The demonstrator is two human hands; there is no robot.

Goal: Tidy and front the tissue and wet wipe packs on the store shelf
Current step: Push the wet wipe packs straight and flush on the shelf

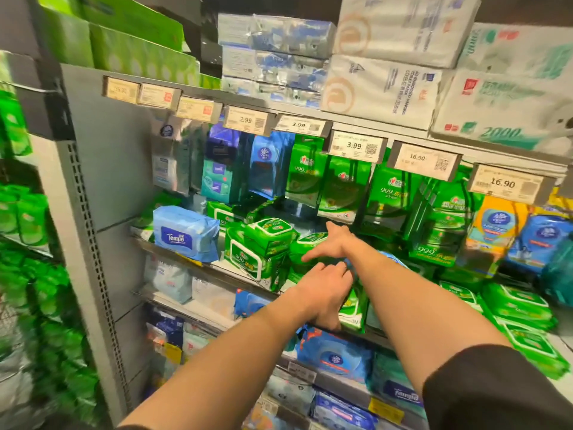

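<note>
Green wet wipe packs [263, 243] lie jumbled on the middle shelf [217, 270], some tilted on top of others. My left hand [322, 293] grips an upright green pack [353, 307] at the shelf's front edge, thumb below and fingers curled over its top. Just behind it, my right hand [333, 243] reaches into the shelf with fingers spread straight, over a flat green pack [307, 240]. A light blue Tempo pack [186, 234] lies at the shelf's left end. More green packs [521, 308] are stacked flat at the right.
Hanging green packs [341, 184] and blue packs [266, 162] fill the row under the price tags [353, 145]. Large tissue bundles [384, 88] sit on the top shelf. Blue wipe packs [335, 358] fill the lower shelves. A grey upright panel [102, 181] bounds the bay on the left.
</note>
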